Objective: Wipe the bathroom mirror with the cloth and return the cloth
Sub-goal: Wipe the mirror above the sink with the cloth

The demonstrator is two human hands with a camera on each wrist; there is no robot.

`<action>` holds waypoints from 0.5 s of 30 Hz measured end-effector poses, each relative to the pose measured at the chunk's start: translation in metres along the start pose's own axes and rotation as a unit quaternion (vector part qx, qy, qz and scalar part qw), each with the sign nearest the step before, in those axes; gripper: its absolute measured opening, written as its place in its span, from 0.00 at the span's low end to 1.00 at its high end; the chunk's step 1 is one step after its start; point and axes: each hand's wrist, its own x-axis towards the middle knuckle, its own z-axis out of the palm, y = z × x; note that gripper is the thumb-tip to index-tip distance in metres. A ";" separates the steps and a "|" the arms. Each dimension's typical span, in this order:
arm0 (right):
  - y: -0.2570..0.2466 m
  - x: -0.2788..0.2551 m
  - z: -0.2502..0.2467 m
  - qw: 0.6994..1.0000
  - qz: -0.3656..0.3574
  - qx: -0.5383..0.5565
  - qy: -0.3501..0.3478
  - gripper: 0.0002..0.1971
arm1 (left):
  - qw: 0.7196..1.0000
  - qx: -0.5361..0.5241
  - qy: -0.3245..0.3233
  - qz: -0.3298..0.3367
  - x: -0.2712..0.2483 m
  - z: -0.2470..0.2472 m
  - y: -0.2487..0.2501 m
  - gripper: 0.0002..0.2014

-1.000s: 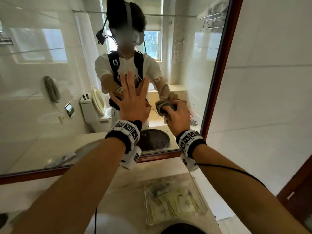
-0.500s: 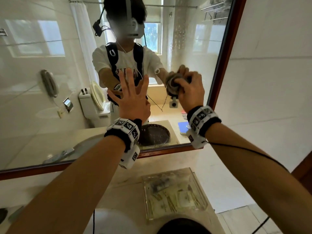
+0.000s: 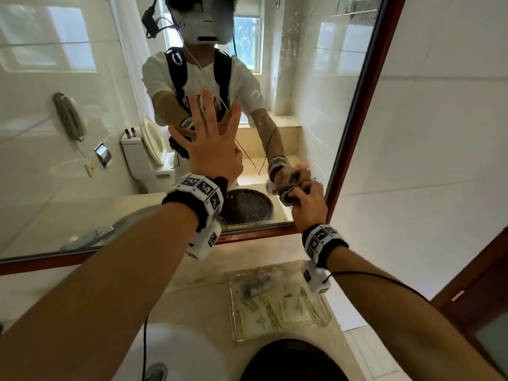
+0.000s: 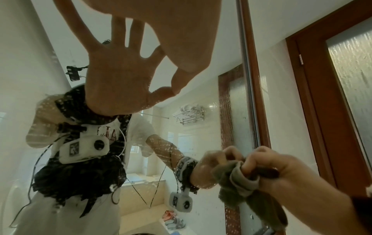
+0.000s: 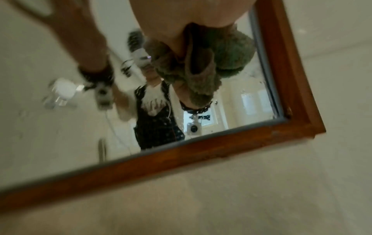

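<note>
The bathroom mirror (image 3: 316, 92) has a brown wooden frame (image 3: 365, 86) and fine water spots on the glass. My left hand (image 3: 211, 144) lies flat against the glass near its middle, fingers spread and straight; the left wrist view shows this left hand (image 4: 161, 23) meeting its reflection. My right hand (image 3: 308, 204) grips a bunched grey-green cloth (image 3: 288, 192) and presses it on the glass at the lower right corner, beside the frame. The cloth (image 4: 241, 179) bulges out between the curled fingers (image 4: 259, 159). The cloth (image 5: 231, 52) also shows in the blurred right wrist view, just above the frame's corner (image 5: 201, 155).
Below the mirror runs a beige stone counter (image 3: 192, 292) with a clear tray (image 3: 277, 301) of sachets and a white basin (image 3: 176, 353) near me. A tiled wall (image 3: 439, 133) is to the right, with a brown door (image 3: 481, 298) beyond it.
My right hand swept the cloth up along the mirror's right edge, then back down to the lower right corner. My left hand stayed flat on the glass.
</note>
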 end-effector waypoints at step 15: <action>-0.019 0.149 -0.098 0.977 -0.038 0.061 0.202 0.11 | 1.000 -0.013 0.003 -0.014 0.001 -0.002 0.002 0.47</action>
